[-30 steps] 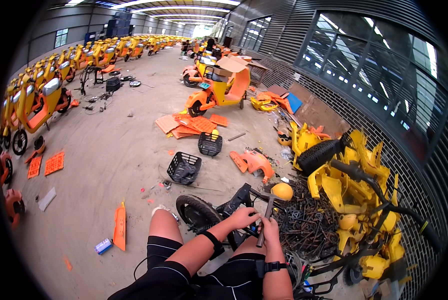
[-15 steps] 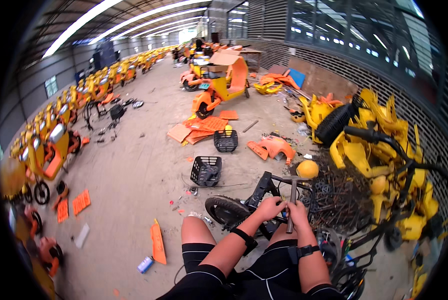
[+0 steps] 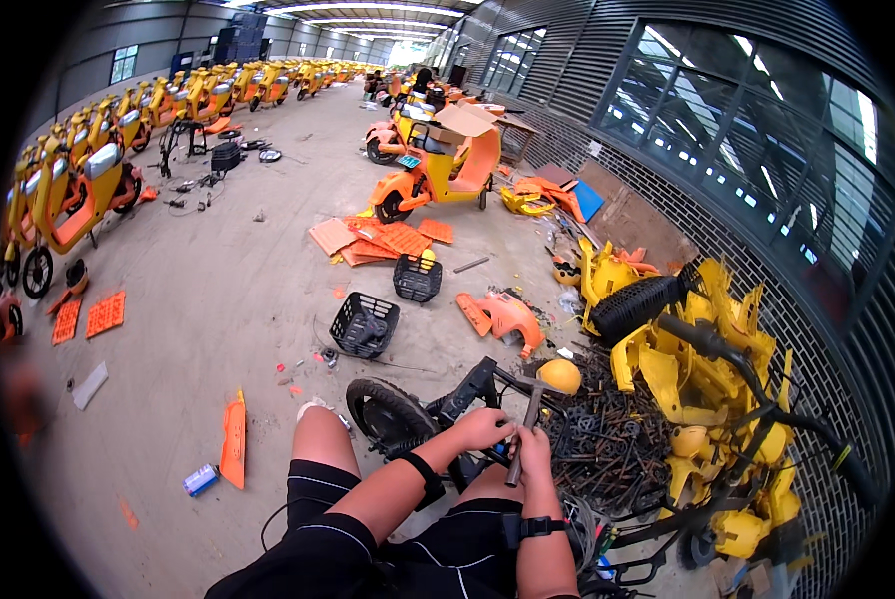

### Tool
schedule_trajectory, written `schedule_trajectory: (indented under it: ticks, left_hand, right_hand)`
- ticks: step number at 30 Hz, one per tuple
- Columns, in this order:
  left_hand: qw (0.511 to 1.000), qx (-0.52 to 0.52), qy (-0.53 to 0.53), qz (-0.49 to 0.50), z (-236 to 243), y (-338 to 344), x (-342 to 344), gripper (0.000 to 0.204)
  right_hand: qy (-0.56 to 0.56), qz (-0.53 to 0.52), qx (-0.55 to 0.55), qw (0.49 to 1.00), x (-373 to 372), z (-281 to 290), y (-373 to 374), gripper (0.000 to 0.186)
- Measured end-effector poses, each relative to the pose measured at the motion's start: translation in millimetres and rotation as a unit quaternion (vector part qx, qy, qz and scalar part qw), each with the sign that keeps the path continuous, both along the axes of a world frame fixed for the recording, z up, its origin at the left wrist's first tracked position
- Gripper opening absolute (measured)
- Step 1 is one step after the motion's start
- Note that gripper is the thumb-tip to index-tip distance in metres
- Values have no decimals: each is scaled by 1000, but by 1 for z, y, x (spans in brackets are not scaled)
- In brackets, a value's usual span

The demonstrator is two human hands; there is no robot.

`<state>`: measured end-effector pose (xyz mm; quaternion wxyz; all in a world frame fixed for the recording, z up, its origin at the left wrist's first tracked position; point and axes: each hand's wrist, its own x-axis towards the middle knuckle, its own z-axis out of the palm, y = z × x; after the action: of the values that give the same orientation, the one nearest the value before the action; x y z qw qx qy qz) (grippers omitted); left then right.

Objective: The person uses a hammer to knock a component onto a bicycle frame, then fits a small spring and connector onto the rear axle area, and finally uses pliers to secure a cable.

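Note:
My right hand (image 3: 534, 455) is wrapped round the handle of a hammer (image 3: 529, 407), its head up and its handle end showing below the fist. Just left of it, my left hand (image 3: 483, 429) is closed in a pinch near the handle; whatever is in its fingers is hidden. Both hands are above a black scooter frame (image 3: 463, 391) lying between my knees. The frame's black-tyred wheel (image 3: 388, 414) lies left of my hands.
Dark metal parts (image 3: 607, 429) lie heaped at right, beside a yellow round cover (image 3: 559, 375) and piled yellow body panels (image 3: 667, 374). Black handlebars (image 3: 757, 384) jut in at right. Ahead are two black baskets (image 3: 365, 325), orange panels (image 3: 378, 238) and a yellow-orange scooter (image 3: 438, 172).
The whole view has swung to the right and tilted, so things sit further left. My right hand still grips the hammer, and my left hand stays closed beside it.

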<state>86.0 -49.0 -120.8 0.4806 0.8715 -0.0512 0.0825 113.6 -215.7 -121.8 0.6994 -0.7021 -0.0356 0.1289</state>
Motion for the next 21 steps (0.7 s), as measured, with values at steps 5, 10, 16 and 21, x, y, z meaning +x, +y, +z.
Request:
schedule_trajectory:
  ticks: [5,10,16,21]
  left_hand:
    - [1000,-13,0,-19,2,-1,0,43]
    - [999,-6,24,-30,9,3,-3,44]
    - [995,-34,91,-38,25,-10,-5,39]
    - [997,-34,62,-40,12,-10,2,39]
  right_hand:
    - [-20,-18,-20,999,-2,3,-1,22]
    - [-48,-23,-75,996,6,-9,2,31]
    - [-10,-33,-57,998,2,2,-5,23]
    - [-7,-36,-33,999,0,6,-9,25]
